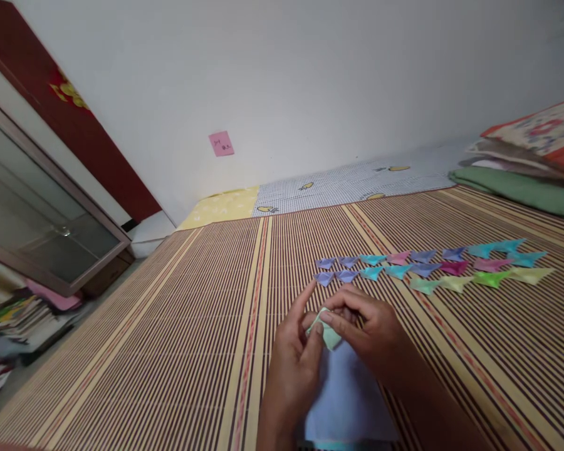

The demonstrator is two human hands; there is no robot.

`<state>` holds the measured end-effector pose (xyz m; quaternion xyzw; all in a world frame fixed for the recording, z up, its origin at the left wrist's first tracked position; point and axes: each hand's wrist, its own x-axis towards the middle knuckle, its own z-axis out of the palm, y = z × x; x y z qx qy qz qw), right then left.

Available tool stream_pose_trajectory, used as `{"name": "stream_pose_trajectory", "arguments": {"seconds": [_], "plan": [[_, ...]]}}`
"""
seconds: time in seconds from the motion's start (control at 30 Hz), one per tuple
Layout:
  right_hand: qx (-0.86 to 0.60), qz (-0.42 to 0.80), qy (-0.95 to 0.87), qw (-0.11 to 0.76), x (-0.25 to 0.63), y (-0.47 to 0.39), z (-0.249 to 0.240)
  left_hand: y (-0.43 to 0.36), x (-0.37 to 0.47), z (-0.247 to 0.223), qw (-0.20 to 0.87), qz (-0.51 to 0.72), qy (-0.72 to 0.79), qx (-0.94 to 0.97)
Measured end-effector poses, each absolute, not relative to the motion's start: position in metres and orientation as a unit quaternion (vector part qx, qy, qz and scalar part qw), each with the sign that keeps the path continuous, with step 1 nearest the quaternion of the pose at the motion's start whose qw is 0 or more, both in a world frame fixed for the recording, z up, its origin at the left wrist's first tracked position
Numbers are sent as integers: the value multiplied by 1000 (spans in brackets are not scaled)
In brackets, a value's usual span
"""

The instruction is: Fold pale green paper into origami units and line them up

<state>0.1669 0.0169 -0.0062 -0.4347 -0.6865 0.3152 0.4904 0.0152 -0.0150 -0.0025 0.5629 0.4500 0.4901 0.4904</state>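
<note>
A small pale green folded paper (331, 337) is held between my two hands, above a light blue-violet sheet (350, 401) on the striped mat. My left hand (295, 351) pinches its left side with the thumb, the index finger stretched up and away. My right hand (373, 322) grips the paper's upper edge between thumb and fingers. Beyond the hands, several folded paper pieces (425, 269) lie in rows, in purple, blue, pink, green and yellow.
The striped mat (192, 326) spreads around the hands. Folded bedding and a pillow (536, 144) are piled at the back right. A pink note (221, 143) is on the wall. Books (23, 318) are stacked at the far left, below a glass-panelled door (42, 200).
</note>
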Motion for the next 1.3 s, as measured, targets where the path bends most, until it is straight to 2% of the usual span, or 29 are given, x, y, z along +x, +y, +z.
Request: {"name": "stream_pose_trajectory", "arguments": {"seconds": [0.13, 0.37, 0.5, 0.67, 0.93, 1.07, 1.3], "plan": [[-451, 295, -665, 518, 165, 18, -7, -15, 17, 0, 494, 497, 452, 552], [-401, 419, -637, 507, 169, 18, -6, -15, 22, 0, 472, 500, 468, 555], [-419, 439, -601, 520, 170, 17, -3, -12, 23, 1, 524, 504, 460, 509], [-411, 457, -581, 533, 168, 15, -3, -11, 21, 5, 528, 480, 432, 552], [-391, 477, -585, 526, 169, 14, -2, -10, 18, 2, 590, 479, 372, 533], [-376, 426, -636, 522, 168, 15, -1, -10, 18, 1, 580, 487, 384, 527], [-407, 489, -585, 502, 171, 16, 0, -10, 20, 3, 511, 563, 436, 481]]}}
